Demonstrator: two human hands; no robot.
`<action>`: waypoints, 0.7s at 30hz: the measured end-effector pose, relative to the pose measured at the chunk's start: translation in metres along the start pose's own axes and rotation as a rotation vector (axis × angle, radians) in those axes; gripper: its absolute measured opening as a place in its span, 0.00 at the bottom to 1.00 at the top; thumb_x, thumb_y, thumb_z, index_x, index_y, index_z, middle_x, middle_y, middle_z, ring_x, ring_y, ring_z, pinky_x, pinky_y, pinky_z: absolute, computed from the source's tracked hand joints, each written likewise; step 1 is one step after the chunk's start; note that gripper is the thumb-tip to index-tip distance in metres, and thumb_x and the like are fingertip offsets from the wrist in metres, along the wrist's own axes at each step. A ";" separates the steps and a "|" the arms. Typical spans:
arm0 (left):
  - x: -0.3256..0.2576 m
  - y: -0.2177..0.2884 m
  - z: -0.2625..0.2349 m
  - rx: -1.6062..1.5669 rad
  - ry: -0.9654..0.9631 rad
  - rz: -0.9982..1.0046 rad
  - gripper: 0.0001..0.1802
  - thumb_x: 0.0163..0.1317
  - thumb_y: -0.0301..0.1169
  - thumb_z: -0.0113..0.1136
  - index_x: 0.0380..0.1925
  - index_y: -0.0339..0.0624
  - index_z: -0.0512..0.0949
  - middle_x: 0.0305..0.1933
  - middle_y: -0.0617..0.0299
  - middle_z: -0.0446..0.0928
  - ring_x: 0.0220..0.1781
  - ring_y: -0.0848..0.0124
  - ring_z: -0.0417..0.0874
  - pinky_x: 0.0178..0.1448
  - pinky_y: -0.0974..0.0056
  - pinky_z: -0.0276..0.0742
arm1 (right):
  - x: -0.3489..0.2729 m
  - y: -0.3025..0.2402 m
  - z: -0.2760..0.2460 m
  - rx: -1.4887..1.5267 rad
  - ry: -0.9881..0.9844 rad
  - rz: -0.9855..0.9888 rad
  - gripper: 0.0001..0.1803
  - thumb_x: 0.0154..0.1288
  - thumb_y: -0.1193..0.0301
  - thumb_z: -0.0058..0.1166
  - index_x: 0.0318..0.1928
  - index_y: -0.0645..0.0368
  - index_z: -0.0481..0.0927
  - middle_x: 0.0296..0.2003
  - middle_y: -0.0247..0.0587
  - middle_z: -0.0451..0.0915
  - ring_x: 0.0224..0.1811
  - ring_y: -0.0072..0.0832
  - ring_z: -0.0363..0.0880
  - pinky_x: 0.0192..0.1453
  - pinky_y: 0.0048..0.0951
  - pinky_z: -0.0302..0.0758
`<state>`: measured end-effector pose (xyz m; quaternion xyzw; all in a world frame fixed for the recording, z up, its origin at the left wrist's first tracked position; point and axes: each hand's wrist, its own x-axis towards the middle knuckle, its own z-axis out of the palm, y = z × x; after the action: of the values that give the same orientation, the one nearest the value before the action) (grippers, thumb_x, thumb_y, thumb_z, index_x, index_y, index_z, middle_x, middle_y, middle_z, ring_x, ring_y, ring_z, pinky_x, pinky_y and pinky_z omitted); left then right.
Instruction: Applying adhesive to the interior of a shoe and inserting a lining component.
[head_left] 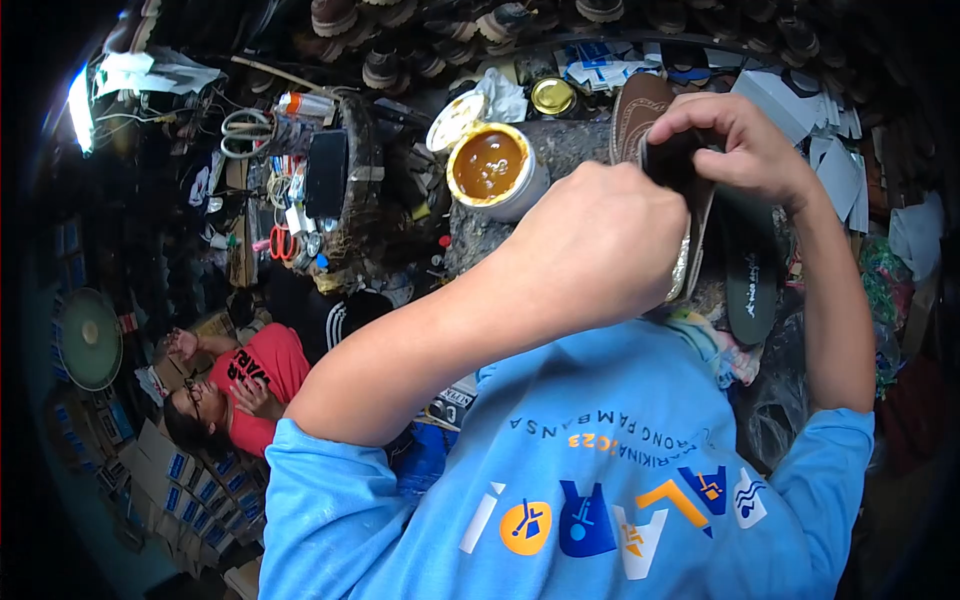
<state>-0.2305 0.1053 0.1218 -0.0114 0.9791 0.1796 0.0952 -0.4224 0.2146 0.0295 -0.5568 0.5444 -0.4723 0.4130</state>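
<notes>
In the head view, the brown shoe part (640, 105), with pale stitching along its border, stands over the right half of the workbench (580, 142), reaching toward the far edge. The right hand (745, 145) comes in from the right, index finger bent and thumb opposite, pinching a dark piece (672, 162) that lies against the brown part. The left hand (615, 230) is just beside it, knuckles up and back toward the camera (its fingertips are hidden, so I cannot tell how they close or on what).

Near the left edge of the workbench is a white tub (520, 200) of glossy amber paste (490, 165), its smeared lid (455, 122) tipped up beside the rim. A tin with a gold lid (553, 96) sits by the far edge, near a crumpled pale wrapper (503, 95). Toward the near right corner lies a dark green sole (750, 290) with white lettering, and a multicoloured cloth (722, 350) is bunched at the near edge, against the blue shirt.

Past the left edge are red-handled scissors (283, 241) and a black slab (327, 173); farther left, a co-worker in a red top (270, 375) is near a round fan (88, 338).
</notes>
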 end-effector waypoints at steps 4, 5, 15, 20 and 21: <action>0.009 -0.007 0.007 0.033 0.047 0.052 0.07 0.45 0.25 0.60 0.19 0.31 0.82 0.23 0.40 0.81 0.28 0.44 0.86 0.37 0.47 0.84 | 0.002 -0.003 0.001 0.089 0.013 0.103 0.26 0.50 0.80 0.48 0.52 0.67 0.84 0.49 0.37 0.84 0.55 0.25 0.81 0.68 0.29 0.73; 0.009 -0.009 0.008 0.024 0.040 0.056 0.07 0.45 0.25 0.60 0.19 0.31 0.83 0.23 0.40 0.81 0.29 0.44 0.86 0.38 0.47 0.84 | 0.003 -0.003 0.001 0.085 0.008 0.108 0.26 0.50 0.80 0.48 0.52 0.67 0.84 0.49 0.37 0.84 0.55 0.25 0.81 0.68 0.29 0.73; -0.018 -0.014 -0.017 -0.060 -0.099 0.090 0.09 0.47 0.24 0.58 0.25 0.31 0.84 0.24 0.38 0.80 0.32 0.43 0.87 0.42 0.45 0.83 | 0.004 -0.007 0.003 -0.095 -0.003 0.042 0.26 0.51 0.78 0.50 0.53 0.66 0.84 0.48 0.38 0.85 0.54 0.25 0.81 0.68 0.28 0.74; -0.013 -0.005 -0.004 0.048 -0.067 0.160 0.06 0.51 0.24 0.57 0.23 0.30 0.79 0.24 0.41 0.81 0.29 0.45 0.86 0.40 0.46 0.83 | 0.006 -0.009 0.005 -0.069 -0.026 0.027 0.25 0.51 0.77 0.50 0.53 0.65 0.85 0.49 0.41 0.85 0.56 0.28 0.82 0.68 0.31 0.74; -0.015 -0.002 -0.003 0.052 -0.072 0.172 0.06 0.51 0.24 0.57 0.23 0.30 0.79 0.24 0.41 0.81 0.29 0.45 0.86 0.40 0.46 0.83 | 0.007 -0.007 0.006 -0.070 -0.013 0.029 0.25 0.51 0.77 0.50 0.53 0.65 0.85 0.49 0.41 0.85 0.56 0.28 0.82 0.68 0.31 0.74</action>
<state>-0.2159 0.1028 0.1266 0.0815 0.9768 0.1618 0.1147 -0.4155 0.2077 0.0360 -0.5660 0.5658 -0.4433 0.4037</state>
